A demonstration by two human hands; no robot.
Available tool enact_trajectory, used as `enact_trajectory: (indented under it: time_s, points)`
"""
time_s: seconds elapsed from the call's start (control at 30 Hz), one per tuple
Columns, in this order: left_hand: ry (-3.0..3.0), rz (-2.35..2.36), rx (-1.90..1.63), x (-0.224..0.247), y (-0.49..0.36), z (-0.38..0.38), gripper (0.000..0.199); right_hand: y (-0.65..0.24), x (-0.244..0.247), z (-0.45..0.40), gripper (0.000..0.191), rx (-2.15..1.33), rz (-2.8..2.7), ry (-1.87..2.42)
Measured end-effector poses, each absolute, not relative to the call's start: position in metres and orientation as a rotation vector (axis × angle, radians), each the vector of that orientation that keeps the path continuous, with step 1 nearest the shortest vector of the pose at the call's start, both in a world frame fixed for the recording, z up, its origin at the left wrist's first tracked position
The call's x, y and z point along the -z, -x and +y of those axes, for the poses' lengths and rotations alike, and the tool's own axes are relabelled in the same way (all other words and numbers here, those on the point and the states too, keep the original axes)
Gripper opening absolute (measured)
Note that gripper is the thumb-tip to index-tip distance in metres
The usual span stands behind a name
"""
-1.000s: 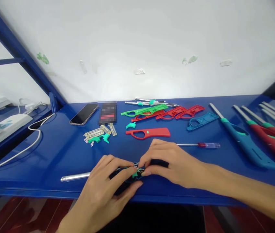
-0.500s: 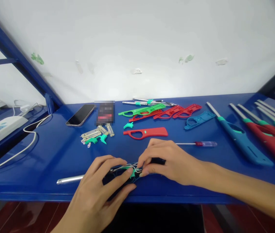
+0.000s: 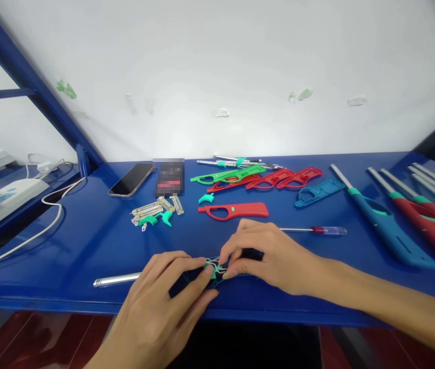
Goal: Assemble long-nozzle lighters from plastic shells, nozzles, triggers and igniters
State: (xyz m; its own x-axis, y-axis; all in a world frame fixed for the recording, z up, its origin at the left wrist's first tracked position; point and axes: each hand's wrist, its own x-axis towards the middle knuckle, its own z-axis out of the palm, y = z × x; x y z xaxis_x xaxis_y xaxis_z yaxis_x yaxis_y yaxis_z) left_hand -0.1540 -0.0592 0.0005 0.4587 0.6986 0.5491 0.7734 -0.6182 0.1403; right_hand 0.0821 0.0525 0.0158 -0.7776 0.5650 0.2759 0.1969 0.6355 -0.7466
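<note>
Near the table's front edge lies a partly covered blue lighter shell (image 3: 198,281), with white wires and a green trigger (image 3: 212,273) inside. Its silver tube (image 3: 117,279) points left. My left hand (image 3: 163,297) is closed over the shell, fingertips beside the trigger and wires. At the trigger's right, my right hand (image 3: 263,253) pinches at the wires, its thumb and fingers close together; exactly what they grip is hidden. A red shell half (image 3: 236,210) lies behind my hands, and a screwdriver (image 3: 328,230) is to the right.
Red, green and blue shell halves (image 3: 319,191) and metal tubes (image 3: 217,163) lie at the back. Finished-looking lighters (image 3: 390,225) are at the right. At the left are a phone (image 3: 131,180), clear parts (image 3: 148,209), green triggers (image 3: 166,218) and a white cable (image 3: 58,212).
My left fingers have shifted slightly over the shell, beside the green trigger. The whole view has moved a little; my right hand keeps its pinch.
</note>
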Motion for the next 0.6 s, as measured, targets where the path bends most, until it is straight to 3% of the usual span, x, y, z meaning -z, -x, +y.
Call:
enact_trajectory:
  time_s: [0.6]
  points:
    - [2.598,-1.345,0.854,-0.0024,0.1523,-0.0603,0.025,-0.0784,-0.0236,0.0499,0.009,-1.106,-2.370,0.778]
